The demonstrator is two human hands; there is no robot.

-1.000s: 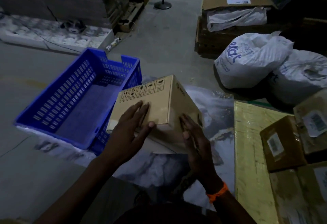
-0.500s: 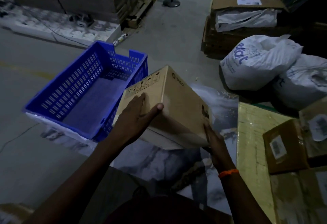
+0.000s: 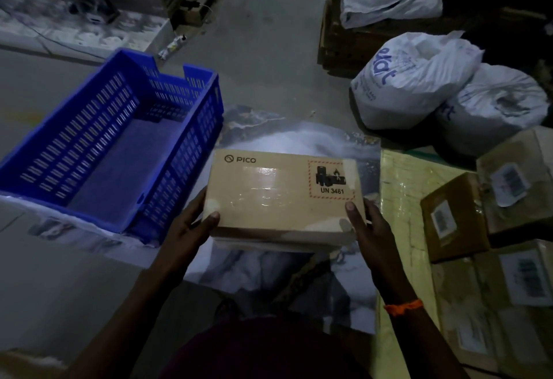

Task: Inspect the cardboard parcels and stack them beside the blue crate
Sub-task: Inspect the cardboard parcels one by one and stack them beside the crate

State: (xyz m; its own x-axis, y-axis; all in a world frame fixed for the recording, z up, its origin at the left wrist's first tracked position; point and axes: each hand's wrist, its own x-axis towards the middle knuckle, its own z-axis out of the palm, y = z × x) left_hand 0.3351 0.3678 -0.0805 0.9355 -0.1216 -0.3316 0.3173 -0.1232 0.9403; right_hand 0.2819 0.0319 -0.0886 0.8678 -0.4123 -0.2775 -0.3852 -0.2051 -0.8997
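Cardboard PICO parcel (image 3: 278, 193), battery-warning label up, is being gripped at its near corners by a worker's left hand (image 3: 191, 223) and right hand (image 3: 371, 226), thumbs on top, just beside the blue crate (image 3: 191, 151). Stacking seems to be barely beginning, with several labelled parcels (image 3: 454, 217) waiting at right.

Parcel (image 3: 281, 193) just right of the crate (image 3: 179, 175), sacks (image 3: 413, 85) behind, other parcels (image 3: 454, 217) farther right.

Glossy-taped cardboard parcel (image 3: 284, 196); slotted plastic crate (image 3: 110, 145).
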